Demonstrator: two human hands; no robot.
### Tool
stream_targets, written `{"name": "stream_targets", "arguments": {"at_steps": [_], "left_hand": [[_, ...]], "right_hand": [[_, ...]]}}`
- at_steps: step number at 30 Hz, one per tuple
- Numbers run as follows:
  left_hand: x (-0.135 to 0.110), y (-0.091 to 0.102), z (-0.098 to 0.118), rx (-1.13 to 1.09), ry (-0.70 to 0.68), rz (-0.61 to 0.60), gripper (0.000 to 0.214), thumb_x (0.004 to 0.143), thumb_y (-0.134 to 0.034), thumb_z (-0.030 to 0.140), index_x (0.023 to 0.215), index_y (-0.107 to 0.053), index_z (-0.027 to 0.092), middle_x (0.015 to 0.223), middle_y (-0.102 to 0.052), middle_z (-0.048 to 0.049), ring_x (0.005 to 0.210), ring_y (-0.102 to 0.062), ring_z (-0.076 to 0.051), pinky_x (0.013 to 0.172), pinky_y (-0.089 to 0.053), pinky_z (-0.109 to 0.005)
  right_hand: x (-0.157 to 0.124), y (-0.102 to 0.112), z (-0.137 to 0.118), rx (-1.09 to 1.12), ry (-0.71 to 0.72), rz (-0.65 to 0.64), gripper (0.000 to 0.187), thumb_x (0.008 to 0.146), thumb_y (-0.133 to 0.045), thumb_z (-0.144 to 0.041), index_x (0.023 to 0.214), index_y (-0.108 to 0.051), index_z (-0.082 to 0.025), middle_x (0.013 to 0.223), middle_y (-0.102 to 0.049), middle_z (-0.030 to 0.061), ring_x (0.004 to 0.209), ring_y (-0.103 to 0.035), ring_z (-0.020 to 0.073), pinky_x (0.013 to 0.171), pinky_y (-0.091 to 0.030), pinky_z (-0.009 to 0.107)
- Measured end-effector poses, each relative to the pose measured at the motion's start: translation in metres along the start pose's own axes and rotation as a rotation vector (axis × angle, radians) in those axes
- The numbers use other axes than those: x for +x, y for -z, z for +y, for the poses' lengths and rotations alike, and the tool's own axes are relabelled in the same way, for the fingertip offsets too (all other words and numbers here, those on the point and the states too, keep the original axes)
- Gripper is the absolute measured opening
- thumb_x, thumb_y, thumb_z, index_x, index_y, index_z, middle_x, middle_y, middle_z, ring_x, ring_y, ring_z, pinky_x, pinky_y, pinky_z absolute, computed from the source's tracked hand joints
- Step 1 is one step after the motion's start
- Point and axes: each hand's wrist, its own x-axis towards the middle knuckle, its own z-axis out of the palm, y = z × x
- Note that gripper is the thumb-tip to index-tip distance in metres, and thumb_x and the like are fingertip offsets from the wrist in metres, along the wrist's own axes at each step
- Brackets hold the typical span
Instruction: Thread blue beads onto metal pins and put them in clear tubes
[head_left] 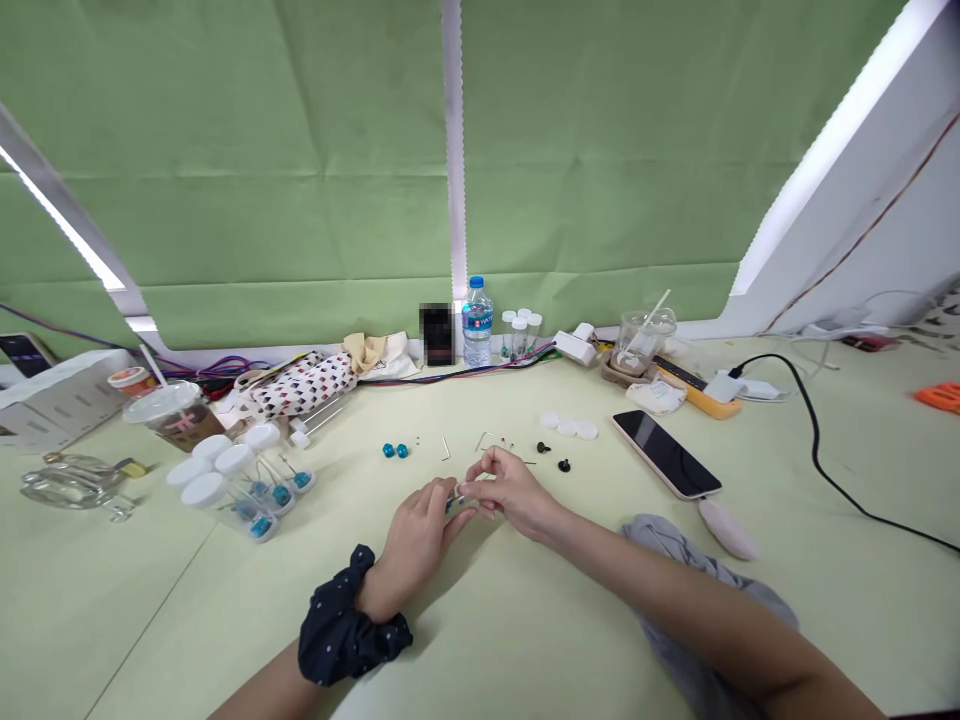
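Over the middle of the table, my left hand (415, 532) is closed around a small blue-and-silver piece (451, 499), mostly covered by the fingers. My right hand (516, 496) pinches at the same spot, its fingertips touching or nearly touching the piece; what it holds is too small to name. Just beyond the hands lie two shiny blue balls (395, 451), a small L-shaped hex key (446, 449) and another thin bent key (484, 439). To the right are two small black parts (564, 465) and several round white caps (568, 427).
Several clear white-capped vials (238, 480) with blue pieces lie at left, near a drink cup (176, 415) and a glass bottle (75, 487). A phone (666, 453) and grey cloth (705, 590) are at right. A water bottle (477, 325) stands at the back by cables.
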Motion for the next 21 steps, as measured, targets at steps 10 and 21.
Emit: {"name": "stream_targets", "arguments": {"at_steps": [10,21], "left_hand": [[-0.001,-0.002,0.011,-0.141,-0.035,-0.019,0.024,0.086,-0.048,0.03,0.107,-0.042,0.018,0.095,-0.058,-0.0079,0.083,-0.056,-0.02,0.072,-0.047,-0.033],[0.002,0.003,-0.009,-0.546,0.304,0.129,0.033,0.088,-0.042,0.025,0.12,-0.032,0.021,0.108,-0.054,-0.0084,0.09,-0.054,-0.016,0.082,-0.041,-0.032]], "right_hand": [[0.016,0.035,-0.027,-0.485,-0.135,-0.362,0.033,0.057,-0.075,-0.033,0.076,-0.054,-0.016,0.075,-0.056,-0.001,0.049,-0.048,0.0052,0.042,-0.038,0.019],[0.054,0.122,-0.043,-1.3,0.291,0.141,0.007,0.075,-0.057,-0.021,0.077,-0.064,-0.02,0.078,-0.065,0.0018,0.068,-0.054,0.0136,0.068,-0.04,0.026]]}}
